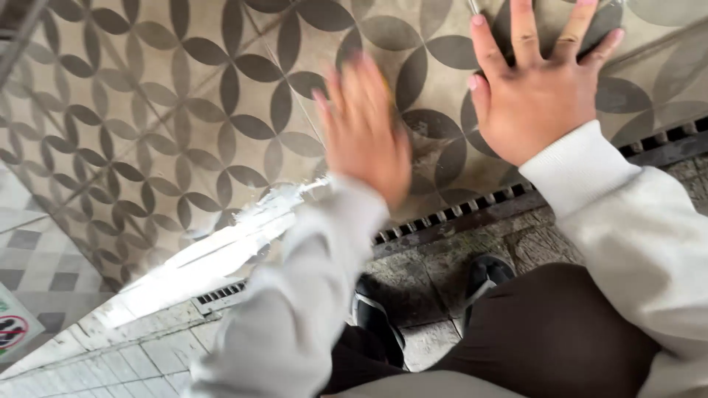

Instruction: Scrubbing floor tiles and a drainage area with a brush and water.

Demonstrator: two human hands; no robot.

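My right hand (535,96) lies flat against a patterned tile surface (184,110) of beige with dark grey petal shapes, fingers spread, nothing in it. My left hand (363,129) is blurred with motion over the same tiles, to the left of and a little lower than the right one. Its fingers look stretched out. A faint yellowish edge shows behind it, and I cannot tell whether that is something held. Both arms wear light grey sleeves with ribbed cuffs.
A long metal drain grate (450,214) runs along the foot of the tiles. Below it are worn stone paving, two black shoes (376,317) and dark brown trousers (560,332). A white smear (243,228) marks the tile's lower edge. A sign's corner (13,328) shows at bottom left.
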